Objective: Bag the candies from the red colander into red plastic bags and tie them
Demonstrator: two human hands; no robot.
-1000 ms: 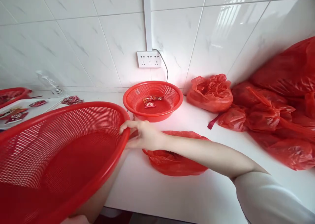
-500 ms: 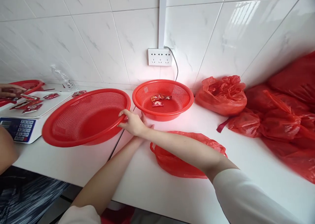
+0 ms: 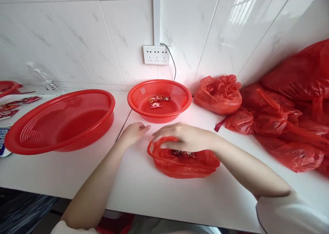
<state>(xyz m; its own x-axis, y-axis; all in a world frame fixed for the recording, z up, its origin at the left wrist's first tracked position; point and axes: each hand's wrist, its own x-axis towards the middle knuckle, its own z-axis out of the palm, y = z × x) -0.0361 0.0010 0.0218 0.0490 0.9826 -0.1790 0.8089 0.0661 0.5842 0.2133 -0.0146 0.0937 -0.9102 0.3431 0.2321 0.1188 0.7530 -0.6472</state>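
My right hand [image 3: 177, 135] arches over an opened red plastic bag [image 3: 185, 168], its fingers and thumb apart. Inside that bag several small wrapped packets [image 3: 189, 154] show in part beneath the palm. Just left of the bag, my left hand [image 3: 134, 132] hovers above the table with nothing visible in it, fingers loosely apart. A red perforated basket [image 3: 159, 115] stands behind both hands with a few wrapped packets [image 3: 156, 105] on its floor. The larger red basket [image 3: 88, 143] at the left has nothing visible inside and sits apart from my hands.
Filled red plastic bags [image 3: 269, 114] are heaped on the right, and another bulging bag [image 3: 218, 98] sits near the wall. At the left edge are a scale [image 3: 3, 138] bearing packets and a clear plastic bottle [image 3: 46, 78]. A socket strip [image 3: 156, 55] is on the wall.
My right hand has let go of the large left basket's rim and moved right, over the bag. My left hand now shows left of the bag. The co-worker's hand has left the view.
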